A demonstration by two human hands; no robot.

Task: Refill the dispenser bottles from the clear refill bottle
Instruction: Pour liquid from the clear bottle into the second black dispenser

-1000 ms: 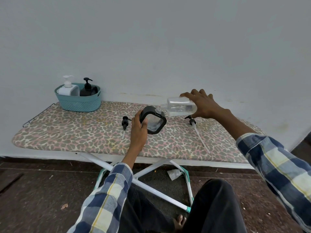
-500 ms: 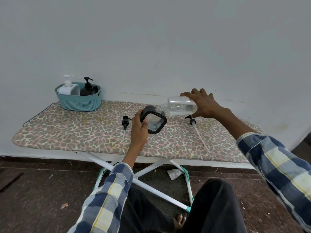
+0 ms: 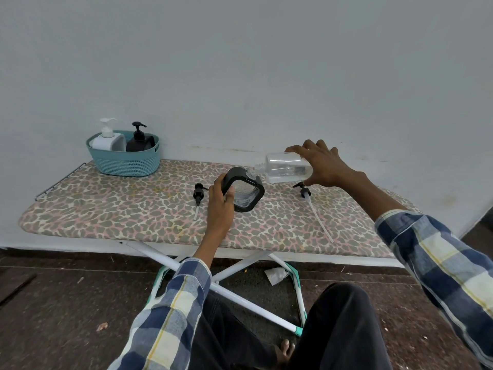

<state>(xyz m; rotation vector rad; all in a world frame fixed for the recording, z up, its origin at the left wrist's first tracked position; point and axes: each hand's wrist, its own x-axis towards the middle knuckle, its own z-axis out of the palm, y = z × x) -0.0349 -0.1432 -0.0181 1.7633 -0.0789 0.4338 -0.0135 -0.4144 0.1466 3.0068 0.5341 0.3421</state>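
Observation:
My left hand (image 3: 220, 206) grips a square black-framed dispenser bottle (image 3: 246, 194) with clear sides, tilted on the ironing board (image 3: 106, 209). My right hand (image 3: 324, 165) holds the clear refill bottle (image 3: 284, 168) almost horizontal, its neck resting at the dispenser's opening. A little clear liquid lies along the refill bottle's lower side. Two black pump heads with tubes lie loose on the board: one (image 3: 198, 196) left of my left hand, one (image 3: 305, 192) under my right hand.
A teal basket (image 3: 125, 161) at the board's back left holds a white pump bottle (image 3: 108, 138) and a black pump bottle (image 3: 140, 141). The board stands against a white wall. Its white legs and a crumpled paper (image 3: 274, 275) are on the floor below.
Both hands keep their grip and barely shift. The refill bottle's neck stays at the dispenser's opening.

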